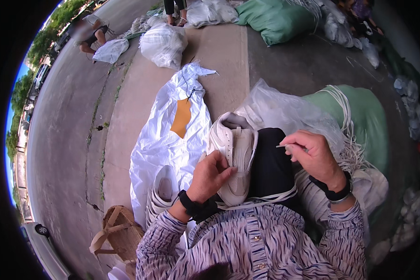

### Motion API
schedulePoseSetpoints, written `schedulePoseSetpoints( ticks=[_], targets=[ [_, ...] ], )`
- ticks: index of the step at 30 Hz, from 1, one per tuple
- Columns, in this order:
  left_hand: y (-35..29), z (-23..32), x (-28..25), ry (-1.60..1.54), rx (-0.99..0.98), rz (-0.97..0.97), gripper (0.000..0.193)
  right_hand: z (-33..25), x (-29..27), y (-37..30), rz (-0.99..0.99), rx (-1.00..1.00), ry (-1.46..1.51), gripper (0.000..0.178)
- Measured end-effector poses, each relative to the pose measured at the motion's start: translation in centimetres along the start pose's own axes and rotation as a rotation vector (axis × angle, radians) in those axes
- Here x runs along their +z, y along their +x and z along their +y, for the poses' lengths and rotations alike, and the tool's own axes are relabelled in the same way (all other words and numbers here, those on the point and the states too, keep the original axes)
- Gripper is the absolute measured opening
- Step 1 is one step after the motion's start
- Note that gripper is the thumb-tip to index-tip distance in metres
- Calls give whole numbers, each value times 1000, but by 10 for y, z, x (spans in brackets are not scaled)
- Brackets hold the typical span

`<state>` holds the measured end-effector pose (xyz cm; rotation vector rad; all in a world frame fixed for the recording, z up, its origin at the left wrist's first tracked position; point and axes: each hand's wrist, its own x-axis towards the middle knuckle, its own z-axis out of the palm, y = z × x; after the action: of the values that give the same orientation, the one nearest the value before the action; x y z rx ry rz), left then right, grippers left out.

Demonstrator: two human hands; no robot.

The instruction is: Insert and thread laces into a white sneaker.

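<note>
A beige and white sneaker (238, 154) lies over my lap, its opening away from me and its toe toward my body. No lace shows in the row of eyelets along its side. My left hand (212, 175) grips the sneaker's left side, thumb over the front. Off to the right of the shoe, my right hand (311, 154) is raised, thumb and forefinger pinching a thin pale rod-like piece (280, 146); its exact kind is too small to tell. Loose white laces (261, 200) run across my lap below the toe.
Another pale shoe (164, 184) is beside my left forearm, next to a white plastic sheet (158, 135). A woven straw bag (123, 233) stands lower left. At right are a green sack (368, 121) and a bundle of white laces (352, 149). Other people sit and stand farther off among sacks.
</note>
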<state>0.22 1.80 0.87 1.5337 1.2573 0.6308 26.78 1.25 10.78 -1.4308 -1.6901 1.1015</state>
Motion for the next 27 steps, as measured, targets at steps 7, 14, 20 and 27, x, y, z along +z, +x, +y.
schedulePoseSetpoints(
  ticks=[7,14,20,27],
  targets=[
    [11,-3,0,-41,52,-40,31,38,64,50,-392,124,60,12],
    [-6,23,5,337,30,38,30,36,65,47,-450,201,-79,15],
    [-5,12,3,275,-30,69,32,48,80,6,-110,42,77,10],
    [0,15,10,236,-69,84,31,56,93,-8,39,-19,-41,7]
  ],
)
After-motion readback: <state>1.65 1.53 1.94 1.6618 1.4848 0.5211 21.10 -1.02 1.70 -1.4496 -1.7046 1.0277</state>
